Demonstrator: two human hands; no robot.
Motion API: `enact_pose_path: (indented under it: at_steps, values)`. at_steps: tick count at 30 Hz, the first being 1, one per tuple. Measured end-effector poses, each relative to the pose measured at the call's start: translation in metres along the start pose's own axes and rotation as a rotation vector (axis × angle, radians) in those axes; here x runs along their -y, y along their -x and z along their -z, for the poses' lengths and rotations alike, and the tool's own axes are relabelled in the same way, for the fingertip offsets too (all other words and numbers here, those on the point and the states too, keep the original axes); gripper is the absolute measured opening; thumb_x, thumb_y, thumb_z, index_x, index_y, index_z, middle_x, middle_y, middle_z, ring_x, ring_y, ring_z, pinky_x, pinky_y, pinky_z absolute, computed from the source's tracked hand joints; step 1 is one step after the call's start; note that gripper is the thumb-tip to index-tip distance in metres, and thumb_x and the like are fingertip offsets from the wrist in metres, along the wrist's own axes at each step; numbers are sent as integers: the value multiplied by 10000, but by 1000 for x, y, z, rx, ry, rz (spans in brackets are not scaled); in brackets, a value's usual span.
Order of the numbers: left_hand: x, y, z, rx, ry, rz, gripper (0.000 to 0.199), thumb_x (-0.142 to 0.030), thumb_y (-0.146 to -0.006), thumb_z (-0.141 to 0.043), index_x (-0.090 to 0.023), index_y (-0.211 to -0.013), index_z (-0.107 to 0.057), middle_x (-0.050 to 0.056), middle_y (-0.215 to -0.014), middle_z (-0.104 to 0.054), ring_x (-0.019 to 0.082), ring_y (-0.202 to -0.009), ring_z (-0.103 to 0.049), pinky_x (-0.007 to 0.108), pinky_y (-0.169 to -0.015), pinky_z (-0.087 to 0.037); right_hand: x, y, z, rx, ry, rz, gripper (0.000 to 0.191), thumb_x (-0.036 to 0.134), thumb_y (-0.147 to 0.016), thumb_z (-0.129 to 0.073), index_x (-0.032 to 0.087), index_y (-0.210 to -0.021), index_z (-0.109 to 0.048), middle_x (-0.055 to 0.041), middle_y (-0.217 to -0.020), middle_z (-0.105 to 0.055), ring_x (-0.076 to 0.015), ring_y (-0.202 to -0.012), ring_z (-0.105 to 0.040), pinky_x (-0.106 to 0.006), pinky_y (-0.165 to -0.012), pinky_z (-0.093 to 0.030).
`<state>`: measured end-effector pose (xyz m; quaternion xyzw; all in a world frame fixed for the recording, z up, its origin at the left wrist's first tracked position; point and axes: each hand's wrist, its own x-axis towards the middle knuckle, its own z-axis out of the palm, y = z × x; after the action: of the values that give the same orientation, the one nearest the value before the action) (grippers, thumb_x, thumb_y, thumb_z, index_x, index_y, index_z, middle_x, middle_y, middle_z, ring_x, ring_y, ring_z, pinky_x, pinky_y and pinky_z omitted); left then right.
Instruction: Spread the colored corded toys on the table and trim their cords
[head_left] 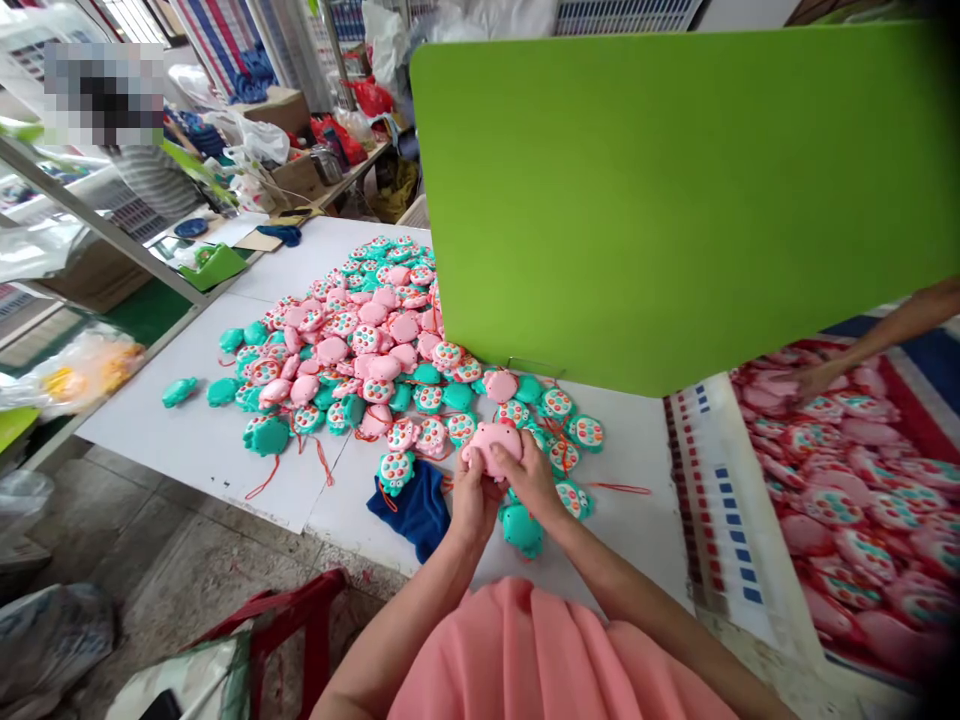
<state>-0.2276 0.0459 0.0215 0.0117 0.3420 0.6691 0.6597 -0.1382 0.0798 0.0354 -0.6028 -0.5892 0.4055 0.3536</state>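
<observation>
A pink animal-shaped plastic toy [494,447] is held between my two hands, its plain rounded back facing up. My left hand [475,497] grips its left side, with the thumb on top. From the right, my right hand [531,478] pinches it, thumb also on the upper face. Around them on the white table lies a large pile of pink and teal toys [375,340], some showing a white face with coloured buttons and an orange cord. Close to my left wrist is a dark blue cloth [416,510]. One teal toy [521,530] sits just below my right hand.
A tall green board [675,200] stands along the table's far right side. Beyond it, another person's hand [814,380] reaches into a striped sack of pink toys [840,500]. A red stool [292,630] stands at lower left. Another person [150,170] is at the back left.
</observation>
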Motion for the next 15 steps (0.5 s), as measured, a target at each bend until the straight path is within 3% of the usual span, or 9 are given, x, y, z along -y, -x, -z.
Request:
enact_pose_path:
  at_steps: [3,9,11,13,15]
  values:
    - [2,5,-1,9,-1,-16,453,-435,-784,-731,-257,-1164,-561,46,-1089,-646,164,-884,-639,348,-803,-566,-3,-5,4,1,25,34,360,550,-875,-484,225,-928,-628,-45,-738,-664,-215,-685,-599,-292,-607,-451]
    - [0,9,-1,33,-16,21,432,-440,-800,-713,-252,-1159,-563,67,-1223,-600,214,-1017,-614,399,-815,-577,-9,-15,18,-4,-102,-58,564,693,-873,-352,231,-606,-535,-32,-581,-570,-190,-585,-495,-312,-553,-419]
    - [-3,8,-1,29,-19,5,417,-431,-795,-720,-248,-1135,-564,63,-1213,-602,210,-1017,-613,401,-820,-578,-8,-11,23,50,-175,-82,555,690,-874,-366,220,-680,-591,-52,-686,-634,-212,-685,-557,-328,-638,-473]
    - [-6,7,-1,24,-19,-11,423,-423,-780,-738,-247,-1122,-562,58,-1193,-605,203,-1004,-616,395,-819,-580,-7,-5,24,141,-259,-83,499,635,-894,-391,214,-892,-659,-70,-934,-688,-232,-910,-603,-339,-815,-499]
    - [-7,6,-1,27,-16,-22,443,-418,-773,-747,-252,-1136,-556,52,-1163,-611,193,-986,-619,379,-815,-582,-5,1,22,241,-301,-48,423,546,-904,-449,238,-1139,-619,-55,-1165,-645,-226,-1115,-559,-338,-966,-454]
